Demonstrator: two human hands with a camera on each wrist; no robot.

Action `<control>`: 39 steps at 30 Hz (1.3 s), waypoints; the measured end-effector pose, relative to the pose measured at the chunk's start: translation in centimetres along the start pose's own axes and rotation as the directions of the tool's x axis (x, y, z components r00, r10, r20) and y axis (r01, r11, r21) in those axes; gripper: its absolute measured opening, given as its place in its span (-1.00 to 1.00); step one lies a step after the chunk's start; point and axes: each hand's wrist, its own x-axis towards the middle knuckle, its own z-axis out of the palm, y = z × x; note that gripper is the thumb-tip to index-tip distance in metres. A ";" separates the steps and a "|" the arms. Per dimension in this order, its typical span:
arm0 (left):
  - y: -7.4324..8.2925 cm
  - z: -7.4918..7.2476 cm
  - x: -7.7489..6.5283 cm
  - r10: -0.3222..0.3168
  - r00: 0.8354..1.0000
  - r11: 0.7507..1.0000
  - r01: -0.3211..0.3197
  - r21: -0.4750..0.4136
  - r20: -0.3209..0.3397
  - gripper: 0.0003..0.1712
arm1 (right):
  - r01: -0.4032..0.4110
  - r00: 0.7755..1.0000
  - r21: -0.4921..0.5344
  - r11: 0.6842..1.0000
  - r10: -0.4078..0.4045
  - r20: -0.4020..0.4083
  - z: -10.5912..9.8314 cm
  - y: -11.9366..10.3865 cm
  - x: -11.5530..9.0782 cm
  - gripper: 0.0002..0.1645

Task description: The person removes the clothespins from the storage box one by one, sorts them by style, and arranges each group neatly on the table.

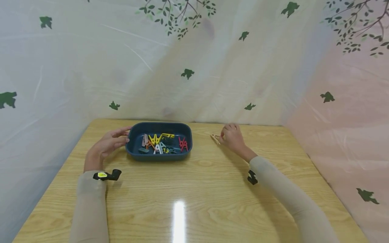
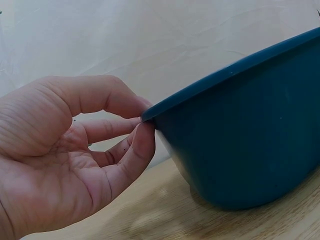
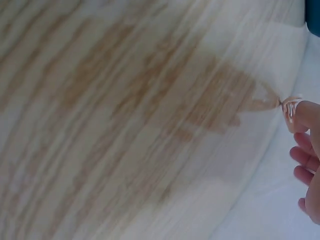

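A dark blue plastic tub (image 1: 158,157) stands toward the back of the table, holding several small clothespins. Among them are a yellow clothespin (image 1: 155,139), a red clothespin (image 1: 183,144), a pale pink clothespin (image 1: 145,140) and white and dark green ones. My left hand (image 1: 110,142) pinches the tub's left rim between thumb and fingers, plainly seen in the left wrist view on the tub wall (image 2: 240,140). To the right of the tub, my right hand (image 1: 233,137) pinches a beige clothespin (image 1: 215,138) at or just above the tabletop; contact cannot be told. The right wrist view shows this clothespin (image 3: 290,114) at the fingertips.
The wooden table (image 1: 146,195) runs back to a pale curtain (image 1: 212,91) printed with leaves and birds. Pink-toned fabric hangs along the right side. A black wrist camera (image 1: 106,175) is strapped to the left sleeve, another (image 1: 252,177) to the right.
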 end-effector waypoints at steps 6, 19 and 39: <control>0.0 -0.1 -0.1 0.005 1.000 1.000 -0.005 -0.005 -0.003 -0.23 | -0.074 0.989 -0.066 0.995 0.082 0.120 -0.2 -1.2 -0.2 -0.82; -0.2 -0.2 0.1 0.042 0.999 0.999 -0.041 -0.026 0.022 -0.23 | -0.287 0.935 0.066 0.956 0.264 0.237 0.8 -3.7 0.4 -0.84; -0.2 -0.1 0.0 0.059 0.998 0.998 -0.059 -0.035 0.024 -0.23 | -0.473 0.870 0.255 0.843 0.400 0.289 1.4 -5.2 1.6 -0.59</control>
